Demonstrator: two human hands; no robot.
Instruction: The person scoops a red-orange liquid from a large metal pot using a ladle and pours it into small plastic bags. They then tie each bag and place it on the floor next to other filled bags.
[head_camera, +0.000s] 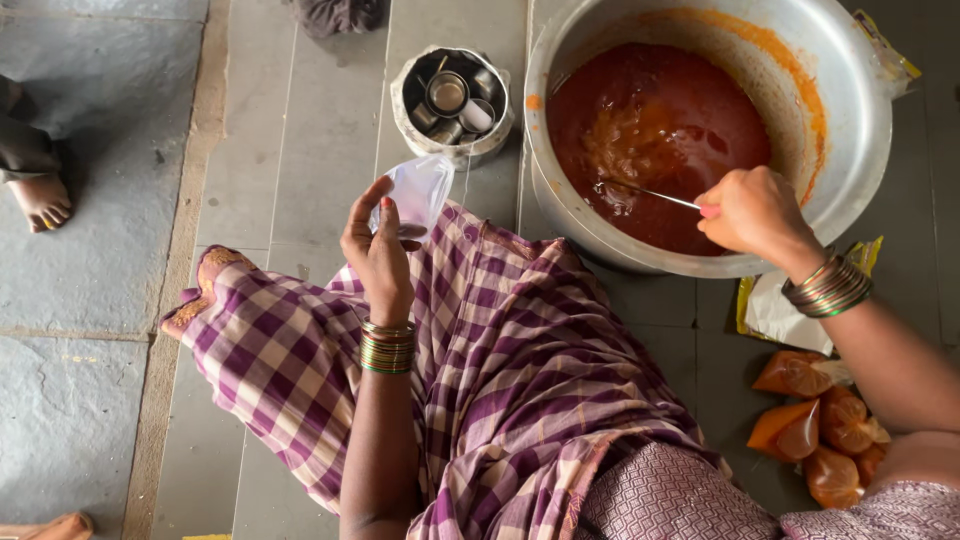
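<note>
Nearest, filled orange sauce pouches (815, 420) lie on the floor by the right arm. The left hand (378, 250) pinches an empty clear plastic pouch (420, 190) over the checked lap. Farther off, the right hand (755, 212) grips a ladle (650, 194) sunk in red sauce in the big metal pot (860, 130). Sauce could drip onto the cloth if the ladle tilts. A small steel container (455, 100) crowds the pot's left rim; open floor lies leftward.

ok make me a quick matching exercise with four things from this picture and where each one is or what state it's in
1 left hand
2 right hand
3 big metal pot
4 filled orange pouches

a lying on the floor by the right arm
b holds a ladle handle
c holds a clear plastic bag
d holds red-orange sauce

Pairs: 1-c, 2-b, 3-d, 4-a
</note>
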